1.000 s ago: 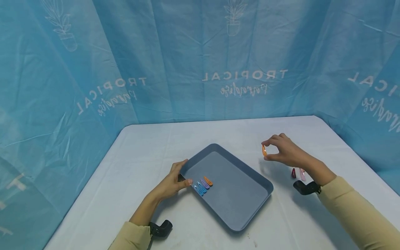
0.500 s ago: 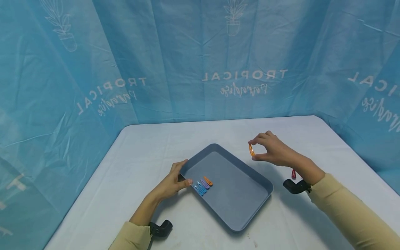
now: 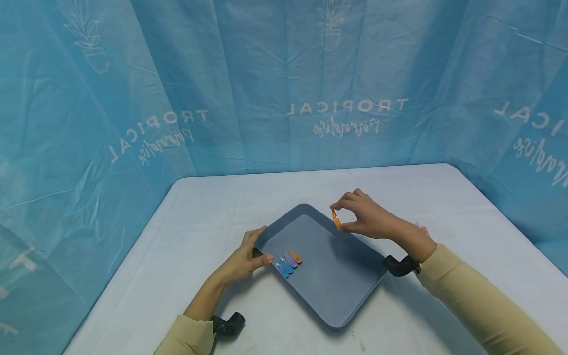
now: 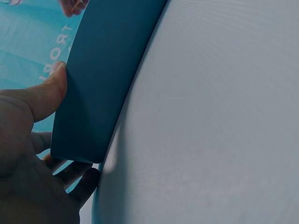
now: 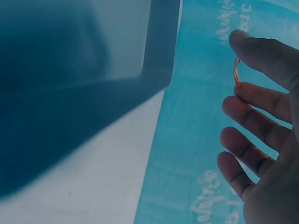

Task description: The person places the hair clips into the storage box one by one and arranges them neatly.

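Note:
My right hand (image 3: 367, 217) pinches an orange snap hair clip (image 3: 335, 217) between thumb and index finger, above the far right rim of the grey-blue tray (image 3: 328, 291). The right wrist view shows this clip (image 5: 236, 72) upright between the two fingertips, the other fingers apart from it. At the tray's left corner my left hand (image 3: 241, 260) holds on, its thumb at the rim and its fingers round the outside. Inside the tray near that thumb lies a row of clips: two blue ones (image 3: 284, 266), a purple one (image 3: 290, 261) and an orange one (image 3: 295, 256).
Beyond my right wrist a pinkish clip (image 3: 424, 230) shows on the white tablecloth (image 3: 213, 207), partly hidden by the forearm. A blue printed curtain (image 3: 266, 74) hangs behind and beside the table. Black cameras sit on both wrists.
The right hand has moved left with the orange hair clip, from the table on the right to above the tray's edge. The left hand, tray and row of clips have stayed put.

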